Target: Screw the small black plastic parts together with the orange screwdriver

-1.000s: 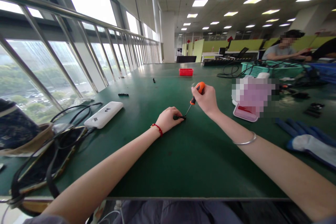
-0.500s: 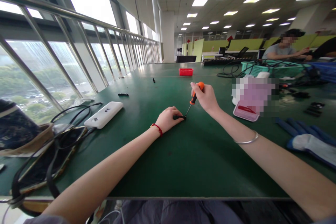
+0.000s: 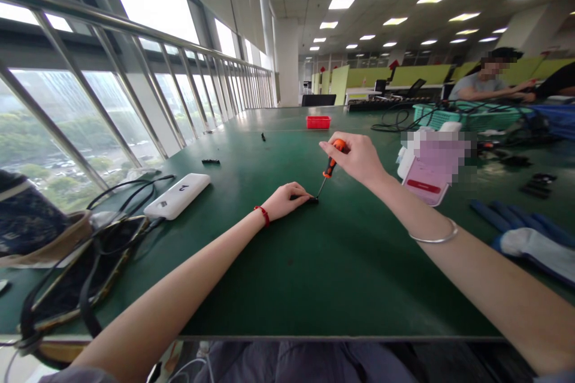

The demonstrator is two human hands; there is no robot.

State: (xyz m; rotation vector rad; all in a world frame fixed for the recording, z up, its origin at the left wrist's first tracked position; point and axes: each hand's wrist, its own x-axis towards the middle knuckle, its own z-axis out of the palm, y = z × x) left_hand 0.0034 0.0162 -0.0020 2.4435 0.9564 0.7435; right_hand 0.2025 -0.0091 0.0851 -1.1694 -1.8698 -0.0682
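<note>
My left hand (image 3: 285, 200) lies on the green table (image 3: 323, 263) and pinches a small black part (image 3: 311, 199) against its surface. My right hand (image 3: 357, 157) is closed round the orange handle of a small screwdriver (image 3: 331, 164). The screwdriver slants down to the left and its tip rests on the black part. A red cord is on my left wrist and a metal bangle on my right forearm.
A white power bank (image 3: 177, 195), black cables and a bag (image 3: 31, 221) lie at the left. Blue and grey gloves (image 3: 525, 239) lie at the right. A red tray (image 3: 318, 122) stands far back. A person sits at the far right behind a teal basket (image 3: 467, 115).
My right hand has turned on the screwdriver handle and shifted slightly up and left. My left hand has flattened a little on the part. The tip stays on the part.
</note>
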